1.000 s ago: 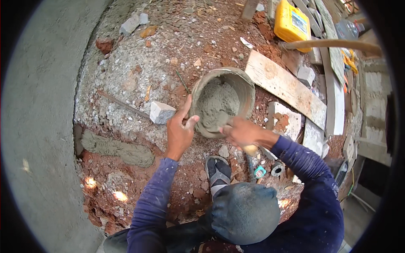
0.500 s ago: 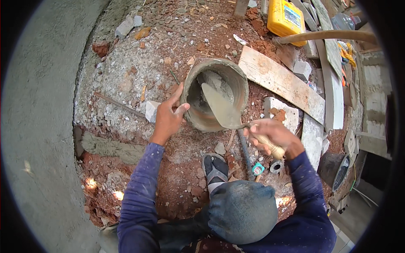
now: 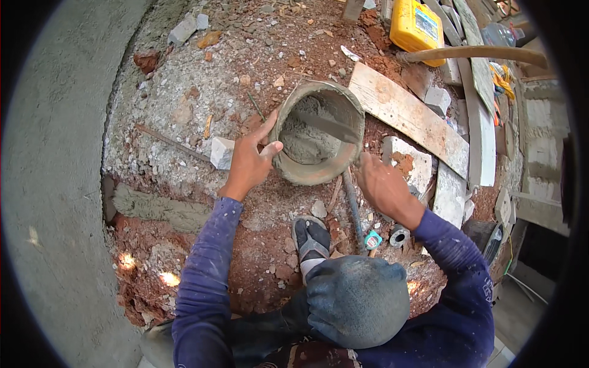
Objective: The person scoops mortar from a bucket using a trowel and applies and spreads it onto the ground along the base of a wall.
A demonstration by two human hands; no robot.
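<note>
A mortar-smeared bucket (image 3: 308, 174) stands tilted on the ground in front of me, with wet grey mortar (image 3: 307, 146) inside. My left hand (image 3: 251, 154) grips its left rim, thumb and fingers closed on the edge. Just outside the right rim, my right hand (image 3: 385, 186) is closed around a trowel; the wooden handle is now hidden behind the fingers. The trowel's blade (image 3: 331, 127) reaches over the rim into the bucket, turned on edge above the mortar.
Rubble and red soil surround the bucket. A wooden plank (image 3: 408, 116) and broken blocks (image 3: 412, 162) lie to the right, a yellow case (image 3: 417, 27) beyond. A tape measure (image 3: 372, 240) and a pipe (image 3: 354, 208) lie near my sandalled foot (image 3: 313, 239). Smooth concrete (image 3: 55, 184) runs along the left.
The trowel blade has turned from lying flat to on edge and sits deeper in the bucket. My right hand has rotated and moved slightly up and left. My left hand keeps the rim.
</note>
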